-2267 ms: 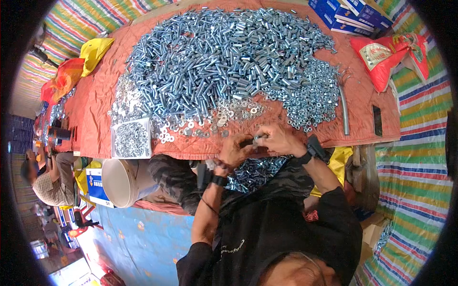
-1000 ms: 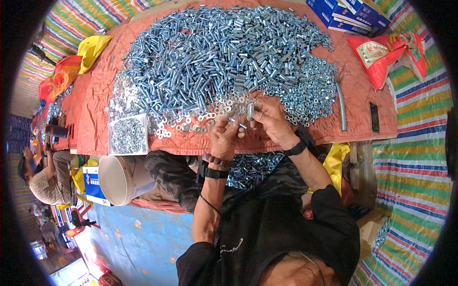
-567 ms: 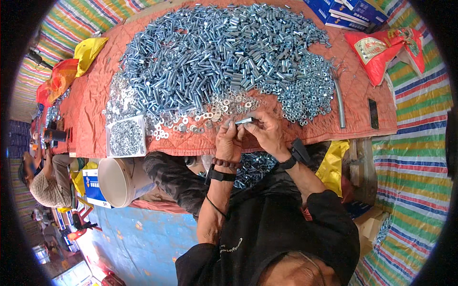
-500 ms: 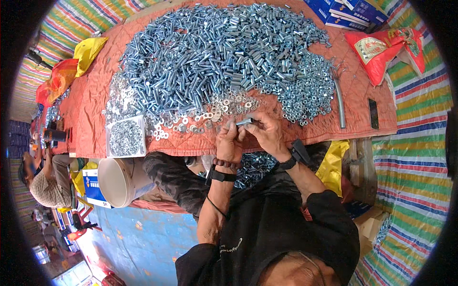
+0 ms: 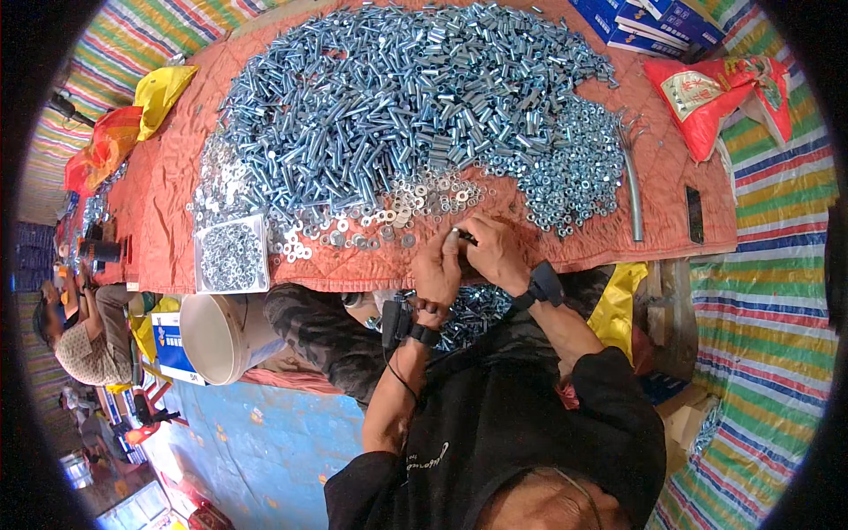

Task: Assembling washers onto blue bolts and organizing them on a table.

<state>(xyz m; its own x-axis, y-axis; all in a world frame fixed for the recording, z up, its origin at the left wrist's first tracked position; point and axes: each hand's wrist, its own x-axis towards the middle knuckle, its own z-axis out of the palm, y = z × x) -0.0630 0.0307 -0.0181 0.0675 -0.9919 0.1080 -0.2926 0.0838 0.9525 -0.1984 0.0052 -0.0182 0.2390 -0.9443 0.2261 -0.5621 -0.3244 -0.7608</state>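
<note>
My left hand point(image 5: 437, 268) and my right hand point(image 5: 496, 256) meet over the near edge of the cloth-covered table point(image 5: 353, 271). Both are closed, fingertips together around a small metal sleeve point(image 5: 465, 236), mostly hidden by the fingers. Just beyond them lie loose flat washers point(image 5: 402, 212). A heap of bluish bolts point(image 5: 336, 132) and short metal sleeves point(image 5: 495, 115) spreads behind, with hex nuts point(image 5: 570, 185) at its right side. Spring washers, as far as I can tell, fill a white square tray point(image 5: 231, 287) to the left.
A metal rod point(image 5: 635, 203) and a dark phone-like slab point(image 5: 694, 214) lie at the right, below a red bag point(image 5: 693, 97). Blue boxes point(image 5: 654, 26) stand far right. A white bucket point(image 5: 212, 340) sits left of my legs; more bolts point(image 5: 477, 314) lie below my hands. Another person point(image 5: 93, 340) sits far left.
My left hand has turned and straightened upward beside the right one. The sleeve, plainly visible between the fingertips before, is now mostly covered.
</note>
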